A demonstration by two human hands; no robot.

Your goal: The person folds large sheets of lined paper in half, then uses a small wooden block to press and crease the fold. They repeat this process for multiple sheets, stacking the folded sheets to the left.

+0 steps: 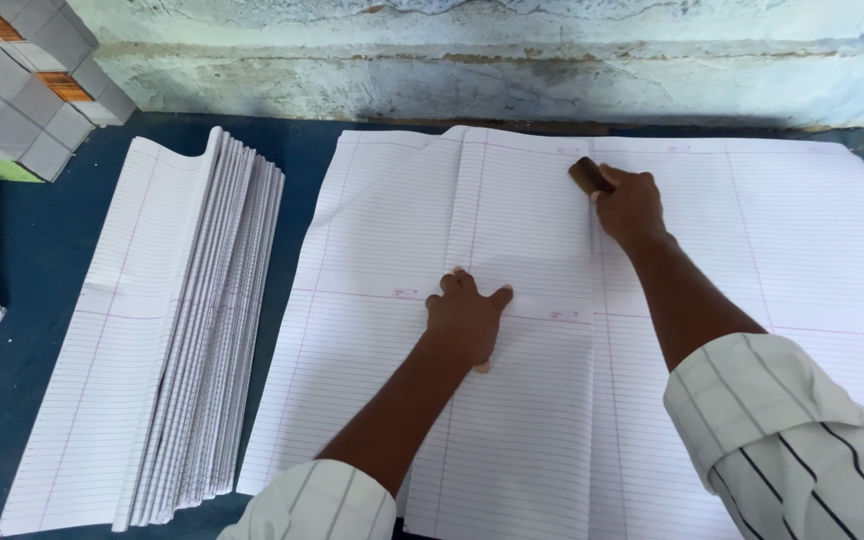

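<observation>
Left hand (467, 318) lies flat, fingers spread, on thin ruled paper (532, 400); right hand (630, 205) grips what seems a small wooden block (588, 175).

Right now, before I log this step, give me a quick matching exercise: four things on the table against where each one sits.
Things:
1. left hand
2. right hand
3. folded sheet stack
4. grey blocks

Places:
A. top left corner
B. flat on the middle of the big ruled sheet
C. far along the fold, gripping a small brown block
D. on the blue table, left of the big sheet

Pairs: 1-B, 2-C, 3-D, 4-A
</observation>
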